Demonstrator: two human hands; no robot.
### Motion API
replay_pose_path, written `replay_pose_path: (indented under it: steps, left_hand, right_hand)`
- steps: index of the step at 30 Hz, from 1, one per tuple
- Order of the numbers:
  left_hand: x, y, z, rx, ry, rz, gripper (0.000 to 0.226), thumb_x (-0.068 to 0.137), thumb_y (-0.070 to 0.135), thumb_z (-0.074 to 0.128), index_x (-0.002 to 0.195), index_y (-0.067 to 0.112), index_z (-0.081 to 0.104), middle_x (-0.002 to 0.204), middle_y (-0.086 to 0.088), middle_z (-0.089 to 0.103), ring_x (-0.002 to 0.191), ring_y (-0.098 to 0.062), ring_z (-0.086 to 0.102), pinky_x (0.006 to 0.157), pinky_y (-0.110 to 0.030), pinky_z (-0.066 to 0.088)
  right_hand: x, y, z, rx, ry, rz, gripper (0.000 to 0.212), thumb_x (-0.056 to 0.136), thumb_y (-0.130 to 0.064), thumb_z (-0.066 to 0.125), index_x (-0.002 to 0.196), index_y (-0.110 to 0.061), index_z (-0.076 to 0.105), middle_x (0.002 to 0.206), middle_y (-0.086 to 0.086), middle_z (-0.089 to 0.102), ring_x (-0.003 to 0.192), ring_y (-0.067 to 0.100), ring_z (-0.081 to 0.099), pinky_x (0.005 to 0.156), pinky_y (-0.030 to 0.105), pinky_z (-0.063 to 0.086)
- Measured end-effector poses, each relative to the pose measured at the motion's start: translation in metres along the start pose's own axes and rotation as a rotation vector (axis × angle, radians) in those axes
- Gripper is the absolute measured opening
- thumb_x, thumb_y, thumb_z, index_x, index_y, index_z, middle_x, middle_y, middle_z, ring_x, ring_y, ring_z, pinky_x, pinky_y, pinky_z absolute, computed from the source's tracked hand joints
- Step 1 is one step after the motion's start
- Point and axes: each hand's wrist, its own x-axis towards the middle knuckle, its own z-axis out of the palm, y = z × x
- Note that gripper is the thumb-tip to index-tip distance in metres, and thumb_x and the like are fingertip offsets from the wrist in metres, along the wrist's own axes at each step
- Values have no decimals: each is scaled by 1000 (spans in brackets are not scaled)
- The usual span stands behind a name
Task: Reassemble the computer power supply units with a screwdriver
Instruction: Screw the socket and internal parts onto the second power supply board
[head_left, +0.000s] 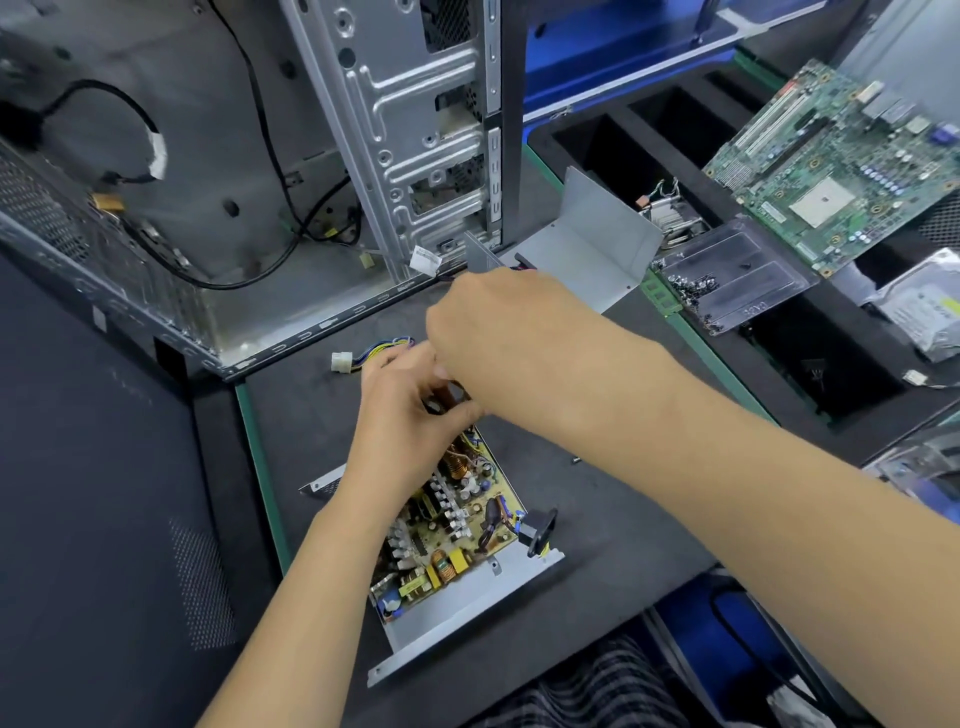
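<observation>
open computer case (208, 171) beside green motherboard (836, 171).

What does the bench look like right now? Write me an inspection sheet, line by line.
Surface: dark mat with a green edge.
Job's things: power supply board, uncovered, in its metal tray; grey cover lies apart behind the hands; no screwdriver visible.
Clutter: one loose screw on the mat; clear tray of screws.
Hands: left hand grips a dark part at the board's far end; right hand is curled above it, contents hidden.
Cables: coloured wires with white connector.
Surroundings: open computer case, motherboard, hard drive.
</observation>
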Motion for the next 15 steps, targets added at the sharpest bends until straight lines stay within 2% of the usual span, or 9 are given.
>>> replay_pose_path:
  steps: [2, 3, 5, 6, 9, 10, 11, 13, 15]
  left_hand:
    - [-2, 1, 1, 11, -41, 55, 37, 70, 21, 65, 70, 58, 59, 83, 39, 60, 100, 13, 51, 97, -61, 37]
    - [-4, -1, 1, 23, -58, 51, 31, 73, 23, 67, 76, 54, 62, 88, 30, 66, 103, 20, 45, 105, -58, 32]
    - [-4, -7, -1, 33, -76, 20, 36, 78, 22, 73, 73, 56, 61, 89, 4, 71, 110, 9, 46, 112, -52, 25]
    - [-4, -9, -3, 25, -73, 8, 45, 80, 18, 75, 72, 59, 60, 89, 2, 71, 112, 6, 45, 112, -50, 25]
    - [-7, -14, -9, 29, -64, -2, 44, 81, 14, 76, 80, 56, 62, 97, 39, 63, 117, 11, 37, 111, -49, 28]
    - [-11, -15, -9, 38, -52, 6, 40, 81, 15, 76, 85, 51, 62, 95, 38, 63, 115, 15, 34, 110, -50, 28]
    - [-14, -16, -8, 56, -35, 7, 36, 81, 15, 76, 89, 47, 62, 94, 27, 67, 111, 22, 31, 110, -50, 27]
    - [-19, -18, -7, 118, -2, -14, 36, 82, 19, 76, 90, 48, 58, 90, 6, 70, 105, 22, 29, 110, -45, 24]
    - [-23, -19, -8, 192, 22, 14, 35, 81, 22, 77, 90, 49, 58, 88, 15, 67, 100, 27, 32, 107, -35, 20]
  right_hand:
    - [-5, -2, 4, -12, -11, 54, 23, 90, -4, 45, 74, -18, 37, 75, 4, 41, 78, 20, 36, 64, 31, 32]
    - [-6, 0, 5, -15, -20, 66, 28, 91, -4, 44, 69, -17, 32, 73, 3, 40, 78, 19, 35, 65, 31, 33]
    - [-9, 7, 4, 16, -39, 44, 30, 91, -7, 46, 68, -14, 28, 67, 0, 29, 68, 17, 36, 57, 28, 33]
    - [-10, 10, 3, 55, -64, 12, 25, 91, -9, 49, 74, -11, 31, 67, -2, 26, 59, 16, 33, 51, 25, 29]
    - [-13, 12, 0, 82, -66, -142, 25, 89, -8, 56, 95, -19, 34, 69, -4, 23, 52, 9, 25, 43, 26, 17]
    - [-13, 12, 0, 72, -59, -161, 26, 89, -7, 56, 94, -20, 33, 69, -4, 23, 52, 9, 25, 43, 25, 17]
    - [-12, 12, -1, 55, -36, -168, 25, 89, -7, 56, 93, -20, 35, 68, -4, 24, 51, 9, 25, 42, 25, 17]
    - [-11, 9, 1, 25, -2, -148, 17, 92, -14, 56, 92, -19, 40, 71, -1, 30, 53, 14, 28, 42, 26, 16]
    - [-8, 9, 4, -13, 40, -106, 25, 96, -22, 54, 79, -17, 37, 81, -2, 37, 63, 19, 33, 43, 27, 16]
